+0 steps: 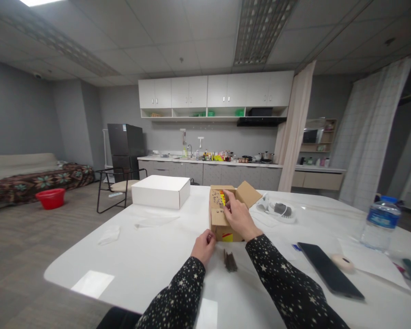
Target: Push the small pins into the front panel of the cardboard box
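A small brown cardboard box point(218, 218) with yellow and red labels stands on the white table in front of me, one flap point(248, 193) folded out to the right. Over its top bends my right hand point(240, 216), its curled fingers on the upper edge near a yellow and red label; the fingertips are partly hidden. At the near left corner, my left hand point(203, 248) is closed with its fingertips against the box. Close in front of the box lies a small bundle of thin dark sticks point(230, 261), touched by neither hand.
A white box point(160, 192) sits behind on the left, near a clear plastic scrap point(108, 234). To the right are a coiled white cable point(287, 215), a black phone point(330, 269), a round beige object point(342, 262) and a water bottle point(381, 224).
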The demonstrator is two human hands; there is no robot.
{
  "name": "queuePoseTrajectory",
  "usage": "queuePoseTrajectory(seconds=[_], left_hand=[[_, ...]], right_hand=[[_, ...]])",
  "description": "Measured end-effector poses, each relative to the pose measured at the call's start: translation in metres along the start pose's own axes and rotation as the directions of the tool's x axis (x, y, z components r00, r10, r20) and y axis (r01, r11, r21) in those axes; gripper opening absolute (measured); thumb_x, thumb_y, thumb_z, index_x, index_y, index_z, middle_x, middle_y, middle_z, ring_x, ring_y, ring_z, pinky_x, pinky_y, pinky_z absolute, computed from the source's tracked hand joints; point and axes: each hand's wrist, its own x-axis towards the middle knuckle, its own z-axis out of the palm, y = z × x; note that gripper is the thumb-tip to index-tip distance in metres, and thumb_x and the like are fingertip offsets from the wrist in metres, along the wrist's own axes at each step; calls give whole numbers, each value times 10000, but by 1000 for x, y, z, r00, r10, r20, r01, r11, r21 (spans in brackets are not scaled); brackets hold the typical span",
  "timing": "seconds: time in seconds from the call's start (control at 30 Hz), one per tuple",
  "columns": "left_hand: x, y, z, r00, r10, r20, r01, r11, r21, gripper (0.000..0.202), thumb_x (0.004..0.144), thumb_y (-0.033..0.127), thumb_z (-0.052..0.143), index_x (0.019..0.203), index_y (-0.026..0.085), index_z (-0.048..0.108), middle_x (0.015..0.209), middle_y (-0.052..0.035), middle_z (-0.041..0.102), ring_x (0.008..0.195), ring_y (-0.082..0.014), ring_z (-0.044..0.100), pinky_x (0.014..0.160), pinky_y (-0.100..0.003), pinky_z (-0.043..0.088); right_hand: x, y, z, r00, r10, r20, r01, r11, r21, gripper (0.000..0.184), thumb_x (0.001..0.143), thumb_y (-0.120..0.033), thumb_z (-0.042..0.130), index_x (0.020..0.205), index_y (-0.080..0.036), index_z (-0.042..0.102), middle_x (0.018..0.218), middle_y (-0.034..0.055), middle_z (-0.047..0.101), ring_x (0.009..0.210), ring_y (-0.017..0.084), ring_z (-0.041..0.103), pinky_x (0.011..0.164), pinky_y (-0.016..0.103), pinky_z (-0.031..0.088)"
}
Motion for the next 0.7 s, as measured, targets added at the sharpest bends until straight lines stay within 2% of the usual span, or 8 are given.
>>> queuePoseTrajectory(seconds=[0.17,0.27,0.4,0.47,0.7], left_hand=[[0,-1,1,1000,-14,-4,14,1000,-7,154,811,275,449,739,185,551,579,43,454,595,-133,449,608,-242,347],[1,-3,1,1000,-8,-3,8,1000,-12,161,817,289,448,743,185,547,583,42,463,596,-133,451,611,-243,347],[1,-5,1,1000,-3,-2,3,1000,-18,156,810,288,449,749,183,546,580,43,459,592,-132,447,607,-244,340],[1,-5,1,1000,-1,1,1,1000,-17,157,809,291,447,752,183,545,583,42,460,595,-133,448,609,-244,337],[1,-4,1,1000,-12,3,12,1000,-2,150,807,284,448,747,186,545,594,41,459,608,-135,451,618,-247,333]], right_hand=[[-1,-3,-3,998,-67,20,68,997,-35,523,899,-162,469,1407,-232,368,956,63,694,856,225,626,779,316,393],[-2,-3,-2,1000,-30,9,30,999,-29,516,899,-174,473,1403,-225,370,934,62,693,829,221,625,768,311,398],[-2,-3,-1,998,-60,2,60,997,-41,510,893,-166,473,1392,-236,387,935,61,691,831,224,621,772,314,397],[-3,-2,-1,999,-38,-5,38,999,-30,500,895,-171,473,1384,-239,398,912,57,691,821,223,622,768,311,399],[-4,-2,0,999,-9,-37,10,1000,17,398,924,-215,461,1320,-250,470,905,53,702,814,215,643,739,290,419]])
